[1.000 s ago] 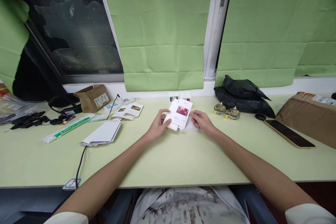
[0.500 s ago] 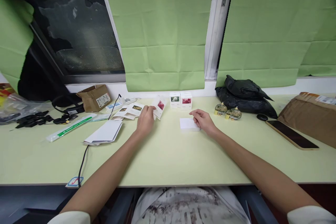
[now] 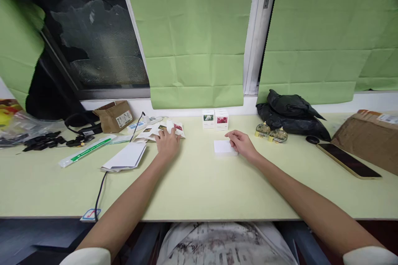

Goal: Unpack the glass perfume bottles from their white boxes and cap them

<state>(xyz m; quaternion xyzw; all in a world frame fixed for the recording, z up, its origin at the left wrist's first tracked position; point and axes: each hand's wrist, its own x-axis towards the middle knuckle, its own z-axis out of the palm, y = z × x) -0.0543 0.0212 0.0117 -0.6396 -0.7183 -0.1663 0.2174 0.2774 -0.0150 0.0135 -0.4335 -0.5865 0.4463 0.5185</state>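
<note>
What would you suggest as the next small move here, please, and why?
I'd probably lift the left hand away from the pink-flower card: it already lies among similar printed cards, while only the right hand is at the white box.

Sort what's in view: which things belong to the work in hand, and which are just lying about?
Likely part of the work:
flower-picture cards, at the left hand
white block, at the right hand
perhaps two small flower-picture boxes, similarly printed

Probably just lying about:
phone
black plastic bags
brown cardboard box
green-striped packet
</note>
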